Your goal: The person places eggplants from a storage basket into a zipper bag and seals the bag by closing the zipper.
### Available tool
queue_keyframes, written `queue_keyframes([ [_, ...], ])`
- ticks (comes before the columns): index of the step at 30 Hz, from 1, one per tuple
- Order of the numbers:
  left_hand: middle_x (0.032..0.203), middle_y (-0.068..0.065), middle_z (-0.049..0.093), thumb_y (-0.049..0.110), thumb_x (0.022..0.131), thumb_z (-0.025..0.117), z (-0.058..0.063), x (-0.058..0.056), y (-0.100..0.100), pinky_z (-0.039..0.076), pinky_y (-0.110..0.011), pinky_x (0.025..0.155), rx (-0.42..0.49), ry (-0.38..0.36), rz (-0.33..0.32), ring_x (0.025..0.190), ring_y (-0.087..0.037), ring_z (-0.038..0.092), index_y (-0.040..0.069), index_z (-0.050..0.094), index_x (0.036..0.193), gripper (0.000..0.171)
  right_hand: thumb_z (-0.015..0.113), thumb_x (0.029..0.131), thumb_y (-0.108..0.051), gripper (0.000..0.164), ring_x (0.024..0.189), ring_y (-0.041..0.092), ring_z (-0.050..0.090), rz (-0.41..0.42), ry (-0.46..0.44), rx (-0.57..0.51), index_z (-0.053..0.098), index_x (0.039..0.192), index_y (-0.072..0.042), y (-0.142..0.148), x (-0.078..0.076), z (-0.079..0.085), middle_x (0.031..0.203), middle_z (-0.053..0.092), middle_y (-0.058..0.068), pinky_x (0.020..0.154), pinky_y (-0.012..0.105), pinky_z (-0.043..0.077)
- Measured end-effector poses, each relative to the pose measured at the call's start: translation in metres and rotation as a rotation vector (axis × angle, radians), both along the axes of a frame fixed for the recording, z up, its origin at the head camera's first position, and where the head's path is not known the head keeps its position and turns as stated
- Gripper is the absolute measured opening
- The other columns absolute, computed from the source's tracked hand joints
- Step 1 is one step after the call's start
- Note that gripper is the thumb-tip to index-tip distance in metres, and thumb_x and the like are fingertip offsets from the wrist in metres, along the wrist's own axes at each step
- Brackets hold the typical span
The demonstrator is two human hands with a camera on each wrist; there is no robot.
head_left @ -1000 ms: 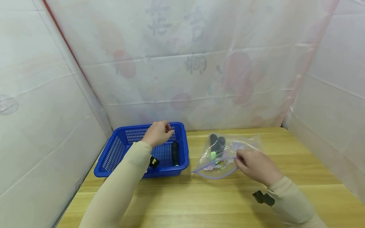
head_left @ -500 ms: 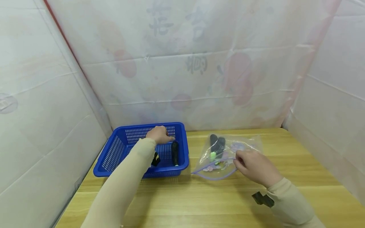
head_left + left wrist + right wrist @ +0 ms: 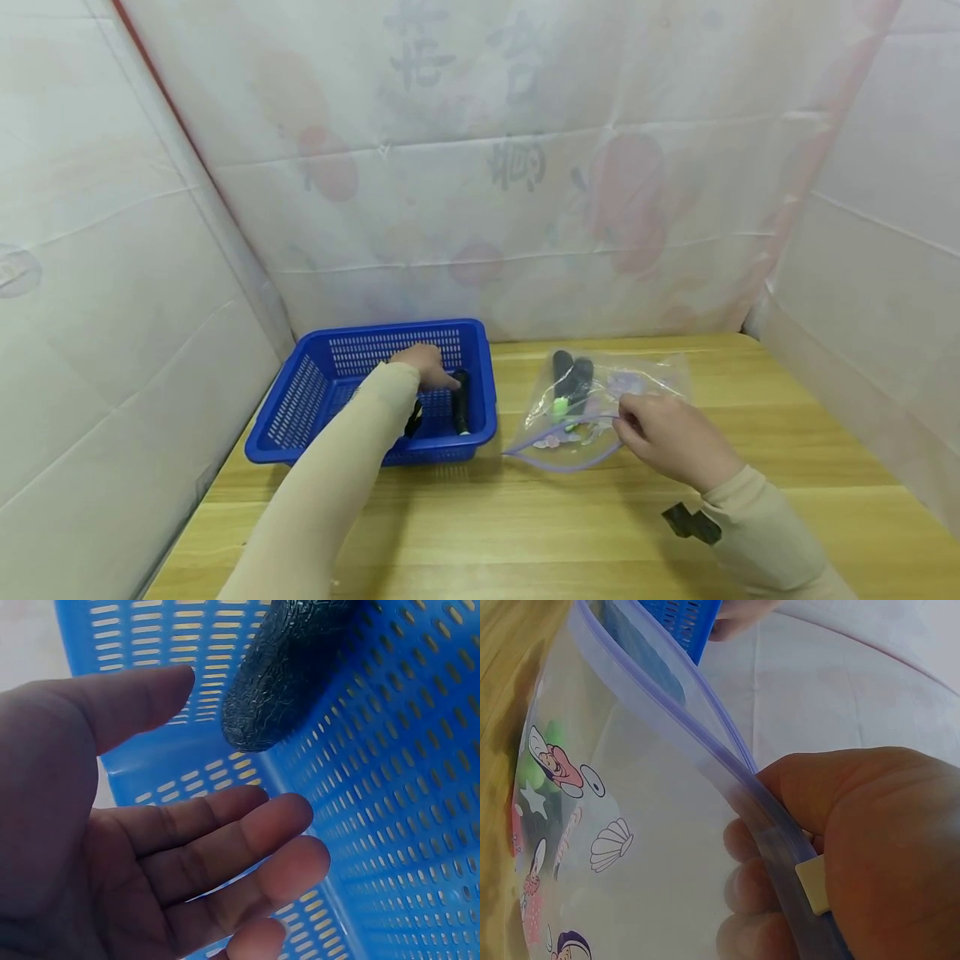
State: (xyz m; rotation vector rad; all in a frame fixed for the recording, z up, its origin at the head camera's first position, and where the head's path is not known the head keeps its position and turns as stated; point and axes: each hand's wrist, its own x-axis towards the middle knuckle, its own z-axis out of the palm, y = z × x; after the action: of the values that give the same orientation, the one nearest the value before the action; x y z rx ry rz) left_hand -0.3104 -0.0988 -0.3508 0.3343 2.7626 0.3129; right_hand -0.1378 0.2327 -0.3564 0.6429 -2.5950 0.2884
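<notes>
My left hand (image 3: 422, 367) is inside the blue basket (image 3: 277, 454), thumb and fingers spread apart. Beside it lies a dark green, wrinkled, cucumber-like piece (image 3: 461, 404); in the left wrist view a gap shows between the fingers (image 3: 289, 874) and this piece (image 3: 274, 682). My right hand (image 3: 675, 437) pinches the rim of a clear zip bag (image 3: 577, 457) between thumb and fingers. The bag's mouth gapes, as the right wrist view shows, and its pale slider (image 3: 814, 885) sits by the thumb. Two similar dark pieces (image 3: 572, 379) with light green ends lie in the bag.
Basket and bag stand side by side on a wooden table (image 3: 480, 533). Printed pale sheets (image 3: 480, 208) hang as walls behind and at both sides, close to the table's edges. The basket's perforated walls rise around the left hand.
My left hand has come down into the basket and a little to the right, closer to the dark piece. The right hand keeps its hold on the bag, almost still.
</notes>
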Motion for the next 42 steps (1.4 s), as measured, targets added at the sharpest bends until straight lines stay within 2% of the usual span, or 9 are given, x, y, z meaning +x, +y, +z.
queue_keyframes([
  [4, 0.082, -0.006, 0.066, 0.052, 0.083, 0.069, 0.000, 0.001, 0.003, 0.048, -0.032, 0.057, -0.013, -0.008, -0.010, 0.068, -0.018, 0.060, 0.012, 0.064, 0.084, 0.041, 0.067, 0.084, -0.011, 0.030, 0.053, 0.001, 0.032, -0.003, -0.003, 0.002, 0.045, 0.067, -0.023, 0.000, 0.001, 0.000, 0.058, 0.035, -0.015, 0.048, 0.020, 0.031],
  [8, 0.080, -0.006, 0.065, 0.049, 0.083, 0.070, -0.002, 0.004, 0.008, 0.048, -0.031, 0.057, 0.008, -0.016, -0.020, 0.067, -0.018, 0.060, 0.011, 0.064, 0.084, 0.039, 0.067, 0.085, -0.011, 0.030, 0.052, 0.001, 0.031, -0.002, -0.006, 0.003, 0.045, 0.067, -0.023, -0.001, 0.002, 0.000, 0.058, 0.035, -0.015, 0.047, 0.020, 0.031],
  [9, 0.081, -0.005, 0.064, 0.048, 0.084, 0.070, -0.003, 0.004, 0.009, 0.048, -0.031, 0.058, 0.013, -0.019, -0.025, 0.069, -0.018, 0.059, 0.010, 0.065, 0.090, 0.039, 0.067, 0.085, -0.011, 0.030, 0.052, 0.001, 0.031, -0.001, -0.006, 0.003, 0.045, 0.067, -0.023, -0.001, 0.002, 0.000, 0.057, 0.035, -0.015, 0.047, 0.020, 0.031],
  [15, 0.086, -0.006, 0.063, 0.043, 0.083, 0.073, -0.016, 0.000, 0.016, 0.050, -0.034, 0.062, 0.022, -0.077, -0.018, 0.073, -0.021, 0.060, 0.007, 0.064, 0.103, 0.042, 0.067, 0.084, -0.011, 0.031, 0.052, 0.000, 0.031, 0.003, 0.010, 0.004, 0.045, 0.067, -0.023, -0.002, 0.003, 0.001, 0.057, 0.034, -0.015, 0.047, 0.020, 0.030],
  [17, 0.083, -0.006, 0.064, 0.043, 0.082, 0.074, -0.021, -0.002, 0.018, 0.051, -0.035, 0.063, 0.016, -0.087, -0.011, 0.073, -0.021, 0.061, 0.007, 0.065, 0.098, 0.040, 0.067, 0.084, -0.011, 0.031, 0.052, 0.001, 0.031, 0.001, 0.007, 0.006, 0.045, 0.067, -0.023, -0.002, 0.004, 0.001, 0.057, 0.034, -0.015, 0.048, 0.020, 0.031],
  [25, 0.086, -0.006, 0.063, 0.046, 0.081, 0.074, -0.032, -0.003, 0.020, 0.052, -0.038, 0.073, -0.013, -0.122, 0.030, 0.079, -0.022, 0.061, 0.006, 0.066, 0.106, 0.049, 0.067, 0.084, -0.012, 0.030, 0.052, 0.002, 0.032, -0.009, -0.009, 0.008, 0.045, 0.067, -0.023, -0.002, 0.006, 0.002, 0.057, 0.035, -0.015, 0.048, 0.020, 0.031],
  [32, 0.096, -0.006, 0.064, 0.043, 0.078, 0.077, -0.034, -0.002, 0.021, 0.051, -0.042, 0.082, 0.004, -0.172, 0.057, 0.089, -0.023, 0.060, 0.007, 0.065, 0.111, 0.051, 0.067, 0.084, -0.012, 0.030, 0.053, 0.002, 0.032, -0.012, -0.009, 0.012, 0.045, 0.067, -0.023, -0.002, 0.008, 0.002, 0.058, 0.035, -0.015, 0.048, 0.020, 0.031],
  [42, 0.093, -0.006, 0.063, 0.042, 0.076, 0.077, -0.034, -0.002, 0.020, 0.050, -0.043, 0.083, 0.048, -0.223, 0.076, 0.088, -0.023, 0.060, 0.008, 0.065, 0.103, 0.045, 0.067, 0.084, -0.012, 0.030, 0.053, 0.001, 0.032, -0.015, -0.015, 0.007, 0.045, 0.067, -0.023, -0.001, 0.011, 0.004, 0.058, 0.035, -0.015, 0.048, 0.020, 0.031],
])
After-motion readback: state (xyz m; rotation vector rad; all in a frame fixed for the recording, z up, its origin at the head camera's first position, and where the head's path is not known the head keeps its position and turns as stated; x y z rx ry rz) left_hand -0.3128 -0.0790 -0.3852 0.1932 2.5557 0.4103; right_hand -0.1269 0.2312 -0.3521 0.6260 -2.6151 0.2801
